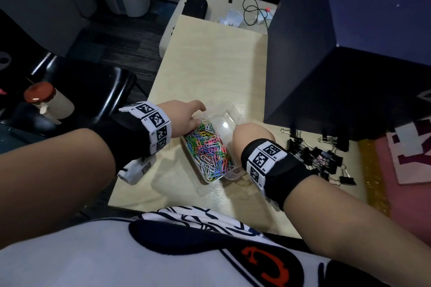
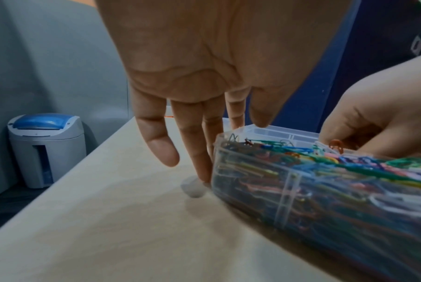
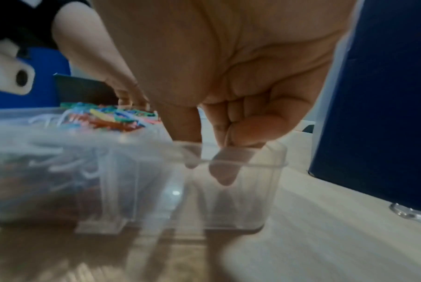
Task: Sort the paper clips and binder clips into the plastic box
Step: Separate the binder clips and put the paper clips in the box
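I saw the pale wooden counter (image 1: 210,58) carrying everything, with a dark blue upright panel (image 1: 303,42) standing along its right side. On the counter sat the clear plastic box with compartments (image 1: 229,114), its left compartment heaped with multicoloured paper clips (image 1: 207,149) and the right compartment holding no clips that I could see. A loose pile of black binder clips (image 1: 319,156) lay on the counter to the right of the box, well outside it.

My left hand (image 1: 184,119) reached in from the left, palm down, at the far left corner of the box. Its fingers (image 2: 156,137) were nearly straight and spread; from the left wrist view one fingertip touched the counter against the box wall, and nothing was held.

My right hand (image 1: 251,133) came from the right, wrist bent down over the right compartment. Its fingers (image 3: 223,171) were curled together and dipped past the rim into that compartment. In the left wrist view an orange paper clip (image 2: 336,145) sat at the fingertips, but I could not tell whether they pinched it.
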